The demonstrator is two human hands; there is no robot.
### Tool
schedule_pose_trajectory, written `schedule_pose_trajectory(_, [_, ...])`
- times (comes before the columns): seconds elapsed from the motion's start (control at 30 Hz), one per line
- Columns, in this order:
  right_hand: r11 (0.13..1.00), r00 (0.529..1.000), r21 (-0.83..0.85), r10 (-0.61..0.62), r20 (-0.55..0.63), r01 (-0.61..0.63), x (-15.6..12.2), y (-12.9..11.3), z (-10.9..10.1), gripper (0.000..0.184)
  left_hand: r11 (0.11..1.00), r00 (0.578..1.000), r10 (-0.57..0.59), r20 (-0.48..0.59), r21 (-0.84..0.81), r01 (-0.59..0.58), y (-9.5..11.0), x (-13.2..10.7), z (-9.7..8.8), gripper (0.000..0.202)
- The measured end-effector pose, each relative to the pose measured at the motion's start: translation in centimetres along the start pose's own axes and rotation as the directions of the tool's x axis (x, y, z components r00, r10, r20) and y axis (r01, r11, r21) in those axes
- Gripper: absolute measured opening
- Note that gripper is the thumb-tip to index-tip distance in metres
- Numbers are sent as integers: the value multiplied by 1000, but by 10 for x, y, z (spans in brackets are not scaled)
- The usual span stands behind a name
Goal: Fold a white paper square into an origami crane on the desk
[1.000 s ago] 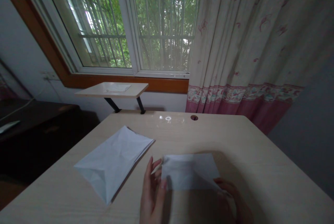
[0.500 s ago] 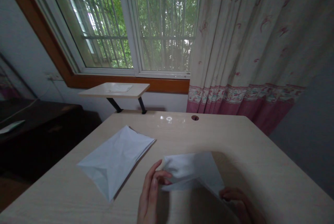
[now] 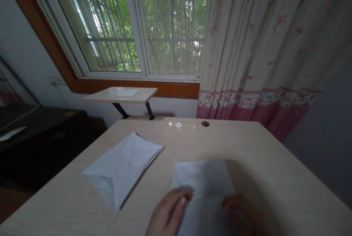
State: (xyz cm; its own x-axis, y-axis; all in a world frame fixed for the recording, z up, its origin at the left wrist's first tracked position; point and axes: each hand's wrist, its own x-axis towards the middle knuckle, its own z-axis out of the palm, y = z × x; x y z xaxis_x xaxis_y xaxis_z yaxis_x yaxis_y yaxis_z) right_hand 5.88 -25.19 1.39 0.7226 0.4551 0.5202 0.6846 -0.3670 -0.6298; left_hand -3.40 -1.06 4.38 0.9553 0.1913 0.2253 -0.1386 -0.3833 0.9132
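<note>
A creased white sheet of paper [image 3: 202,184] lies flat on the light wooden desk [image 3: 258,148], right in front of me. My left hand [image 3: 168,214] rests on the sheet's near left part, fingers together and laid across the paper. My right hand [image 3: 243,214] lies on the sheet's near right part, its fingers pointing left and down on the paper. Neither hand lifts the sheet. The sheet's near edge is hidden by my hands and the frame's bottom.
A second crumpled white sheet [image 3: 121,168] lies on the desk to the left. A cable hole [image 3: 205,123] sits near the desk's far edge. Behind are a small raised shelf [image 3: 121,94], a barred window [image 3: 154,26], a pink-hemmed curtain [image 3: 264,52] and a dark cabinet [image 3: 41,137] at left.
The sheet was folded and pinched up off the desk by both hands; now it lies spread open and flat, with both hands lowered onto it.
</note>
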Motion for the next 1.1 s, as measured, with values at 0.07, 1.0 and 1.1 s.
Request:
schedule_pose_trajectory(0.07, [986,990,-92,-137,34,139,1,12,7,15,991,996,52,68,121,-60,-2,1,3,25])
schedule_pose_trajectory(1.0, [837,953,-503,-66,296,214,-9,25,37,46,781,882,285,374,444,-440,-49,-11,18,61])
schedule_pose_trajectory(1.1, [833,953,-500,-102,284,238,-9,26,35,49,799,870,232,435,425,-426,-51,-9,13,75])
